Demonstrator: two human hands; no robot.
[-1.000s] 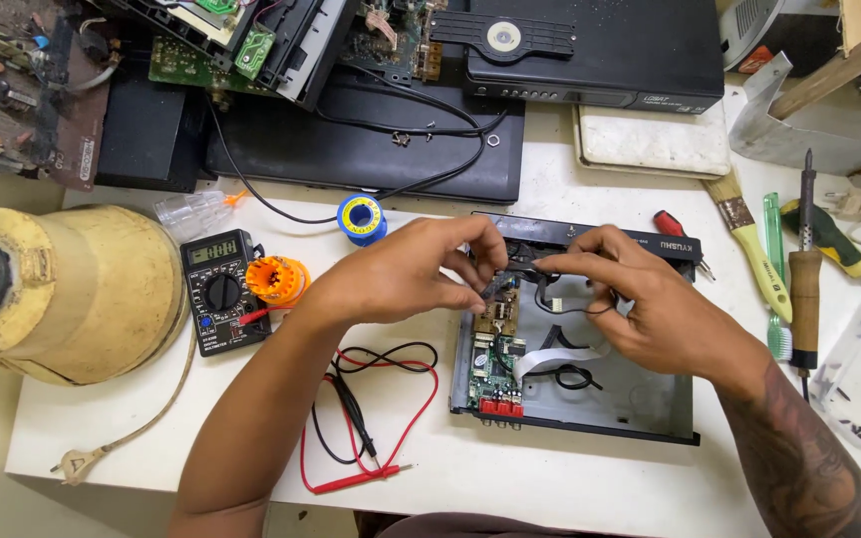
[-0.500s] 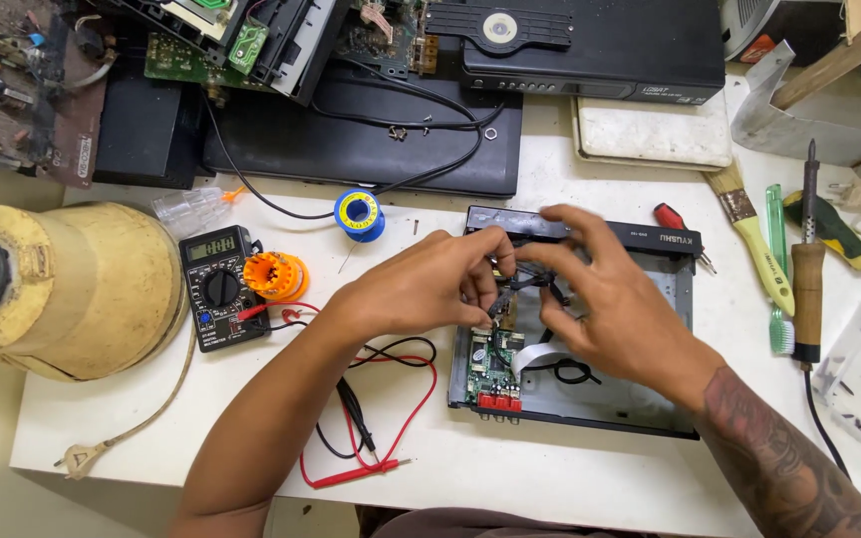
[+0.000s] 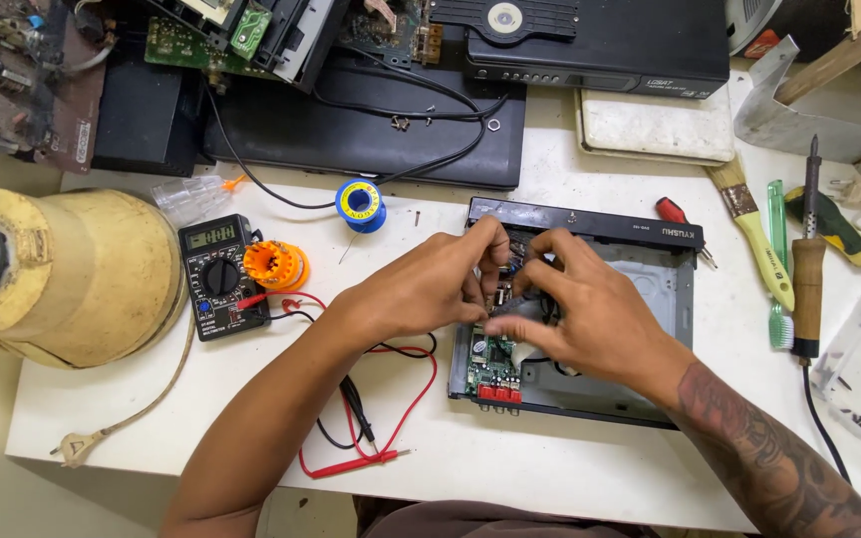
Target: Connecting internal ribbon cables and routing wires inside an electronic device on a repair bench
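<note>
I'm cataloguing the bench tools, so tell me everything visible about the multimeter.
The multimeter is a small black handheld unit lying flat, face up, on the white table, left of the left hand. It has a grey display at the top, a round black selector dial in the middle, and red and black leads running from its lower end. An orange round holder sits against its right side. No hand touches it.

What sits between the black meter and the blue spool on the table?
In the head view, an orange round reel lies between the meter and the spool.
</note>
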